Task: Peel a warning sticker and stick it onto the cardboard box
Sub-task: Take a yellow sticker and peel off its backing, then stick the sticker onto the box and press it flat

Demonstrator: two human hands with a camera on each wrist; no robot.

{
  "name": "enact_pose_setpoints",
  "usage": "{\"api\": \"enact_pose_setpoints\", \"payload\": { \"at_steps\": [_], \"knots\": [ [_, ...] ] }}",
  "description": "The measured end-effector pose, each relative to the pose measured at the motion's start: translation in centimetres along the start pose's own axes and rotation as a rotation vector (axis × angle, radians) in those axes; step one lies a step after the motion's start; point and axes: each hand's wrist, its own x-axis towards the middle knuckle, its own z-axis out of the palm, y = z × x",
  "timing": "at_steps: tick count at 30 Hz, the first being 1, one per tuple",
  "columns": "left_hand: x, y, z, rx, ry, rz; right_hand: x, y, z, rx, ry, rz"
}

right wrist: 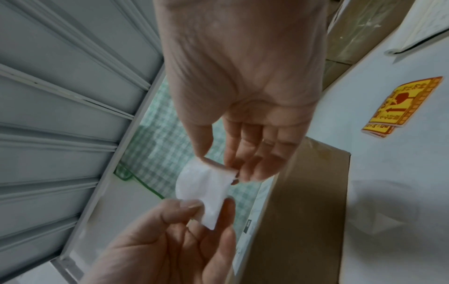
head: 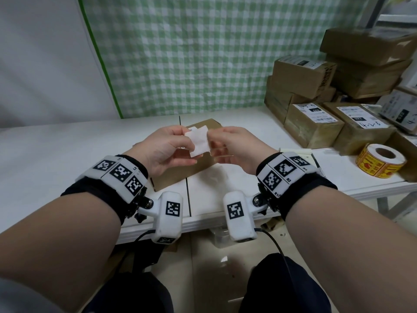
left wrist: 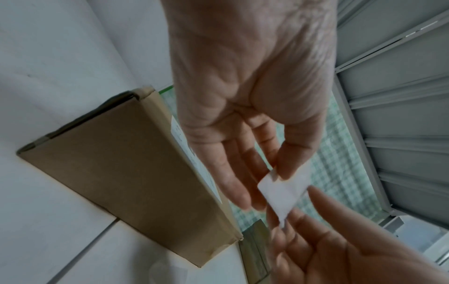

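A small white square of sticker paper point(head: 198, 142) is held between both hands above the table, and only its white side shows. My left hand point(head: 180, 136) pinches its left edge with the thumb on top. My right hand point(head: 214, 138) pinches the right edge. In the left wrist view the left hand point(left wrist: 267, 184) has its thumb on the white square point(left wrist: 283, 192). In the right wrist view the right hand point(right wrist: 234, 173) nips a curled corner of the square point(right wrist: 204, 184). The brown cardboard box point(head: 180, 175) lies flat on the table under the hands.
A roll of yellow warning stickers point(head: 381, 160) lies on the white table point(head: 67, 154) at the right. Yellow stickers point(right wrist: 401, 107) also show in the right wrist view. Stacked labelled cardboard boxes point(head: 316, 123) fill the back right. A green checked cloth point(head: 191, 53) hangs behind the table.
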Motion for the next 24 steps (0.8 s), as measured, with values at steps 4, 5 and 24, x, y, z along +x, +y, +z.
{"api": "enact_pose_setpoints", "payload": {
  "at_steps": [4,5,24],
  "knots": [
    [0.2,-0.4,-0.3,0.058,-0.011,0.048,0.1,0.1,-0.1,0.084,-0.007,0.121],
    [0.1,-0.5,-0.4,0.091,-0.014,0.066,0.0,0.3,-0.1,0.047,-0.033,0.128],
    [0.7,-1.3,-2.8,0.824,0.334,0.304,2.2,5.1,2.1,0.101,0.187,0.157]
  ]
}}
